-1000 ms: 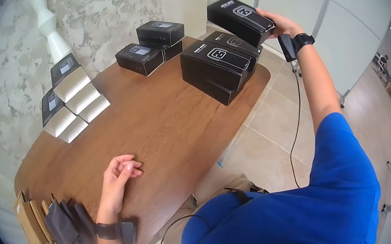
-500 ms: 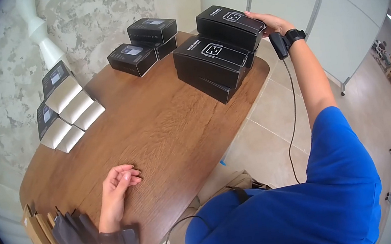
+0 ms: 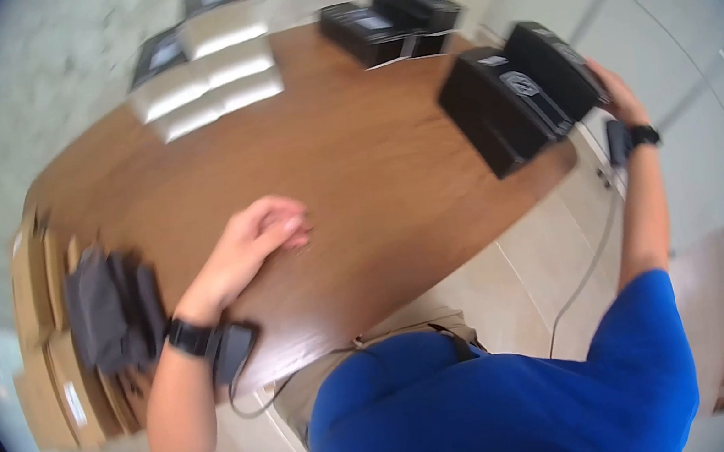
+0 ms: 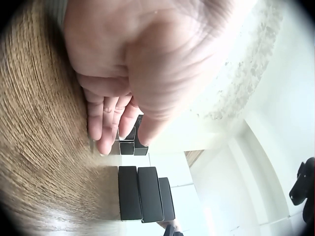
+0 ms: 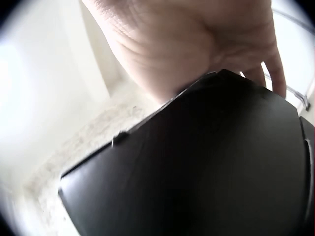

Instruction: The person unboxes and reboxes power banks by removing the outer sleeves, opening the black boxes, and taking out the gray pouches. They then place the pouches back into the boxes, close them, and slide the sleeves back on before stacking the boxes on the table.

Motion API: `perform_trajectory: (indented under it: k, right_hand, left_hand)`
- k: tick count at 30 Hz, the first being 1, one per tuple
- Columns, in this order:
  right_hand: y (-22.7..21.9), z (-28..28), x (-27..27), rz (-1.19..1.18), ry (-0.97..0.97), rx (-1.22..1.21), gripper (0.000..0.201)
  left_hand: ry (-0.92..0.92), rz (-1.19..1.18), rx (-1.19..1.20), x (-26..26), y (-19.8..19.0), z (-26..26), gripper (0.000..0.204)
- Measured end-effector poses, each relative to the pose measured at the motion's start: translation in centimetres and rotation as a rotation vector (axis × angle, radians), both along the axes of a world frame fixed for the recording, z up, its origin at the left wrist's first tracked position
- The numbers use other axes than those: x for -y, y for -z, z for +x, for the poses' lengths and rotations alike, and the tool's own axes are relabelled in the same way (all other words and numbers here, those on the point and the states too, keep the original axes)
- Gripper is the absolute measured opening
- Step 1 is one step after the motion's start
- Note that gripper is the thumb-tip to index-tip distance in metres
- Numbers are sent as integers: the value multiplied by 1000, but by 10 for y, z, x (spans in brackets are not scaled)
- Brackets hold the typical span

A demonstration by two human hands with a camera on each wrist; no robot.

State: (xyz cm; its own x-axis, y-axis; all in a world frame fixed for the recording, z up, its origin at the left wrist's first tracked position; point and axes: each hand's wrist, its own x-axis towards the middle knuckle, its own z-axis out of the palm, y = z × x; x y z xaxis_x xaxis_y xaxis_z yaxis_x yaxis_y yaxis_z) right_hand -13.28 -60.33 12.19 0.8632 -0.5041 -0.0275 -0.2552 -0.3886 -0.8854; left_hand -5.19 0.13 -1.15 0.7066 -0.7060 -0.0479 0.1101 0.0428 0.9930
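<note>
My right hand (image 3: 624,97) grips the end of a black box (image 3: 554,65) on top of the stack at the table's right end. In the right wrist view the palm lies against an edge of that black box (image 5: 197,157), fingers reaching along its far side; the thumb is hidden. Beside it stands another black box (image 3: 493,106) with a pale square emblem. My left hand (image 3: 258,241) rests over the middle of the table, its fingers loosely curled around nothing. The left wrist view shows these fingers (image 4: 109,120) close over the wood.
White-ended boxes (image 3: 233,64) are stacked at the back left of the wooden table (image 3: 353,162). More black boxes (image 3: 368,35) stand at the back. Dark grey pouches (image 3: 105,308) and brown cardboard boxes (image 3: 79,386) line the left end. A cable (image 3: 585,264) hangs from the right wrist.
My right hand has lowered the black box onto the stack. The head view has since swung, shifting the scene right in the frame. The left hand stays loosely curled over the table.
</note>
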Motion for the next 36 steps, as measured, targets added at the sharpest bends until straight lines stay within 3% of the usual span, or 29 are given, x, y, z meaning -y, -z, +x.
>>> perform_trajectory:
  k: [1,2,4,5,8,12,13,15,17,20,23,25,26,29,32,34,36]
  right_hand:
    - [2,2,17,-165,120,0,49]
    - [7,10,47,-405,117,111,46]
    - [-4,21,47,-803,245,251,43]
    - [-14,28,28,-799,198,259,43]
    - [-45,29,-95,-934,76,380,36]
    - [-45,40,-234,-1119,-215,517,29]
    - [-41,45,-263,-1046,-305,513,28]
    - [-29,67,-294,-1041,-528,556,30]
    - [-10,98,-309,-1135,-618,583,34]
    - [11,139,-319,-1235,-611,489,43]
    - [28,193,-302,-1274,-487,383,51]
    - [36,228,-285,-1224,-249,277,65]
    - [34,237,-280,-1226,-238,283,65]
    - [25,255,-260,-1115,54,-36,95]
    - [13,268,-228,-1012,178,-201,102]
    - [8,277,-201,-974,185,-219,107]
    - [8,294,-167,-907,87,-307,124]
  left_hand:
    - [12,-11,-13,-1,2,2,27]
    - [16,-13,-25,-2,5,4,27]
    - [-25,-16,-47,-1,10,7,27]
    - [8,-33,-29,1,12,8,27]
    - [40,-57,-18,-5,17,7,25]
    - [49,-42,-9,0,15,7,24]
    - [45,-36,5,0,14,6,24]
    - [42,-8,25,2,10,3,24]
    - [24,23,35,1,9,2,25]
    - [11,79,85,3,8,0,25]
    - [15,115,110,3,7,1,25]
    - [-18,76,98,4,12,1,24]
    - [-13,76,109,4,12,1,24]
    - [12,-31,-31,1,10,4,22]
    - [19,-93,-146,-2,7,11,22]
    - [13,-108,-194,-3,8,13,22]
    - [1,-125,-238,-3,9,14,21]
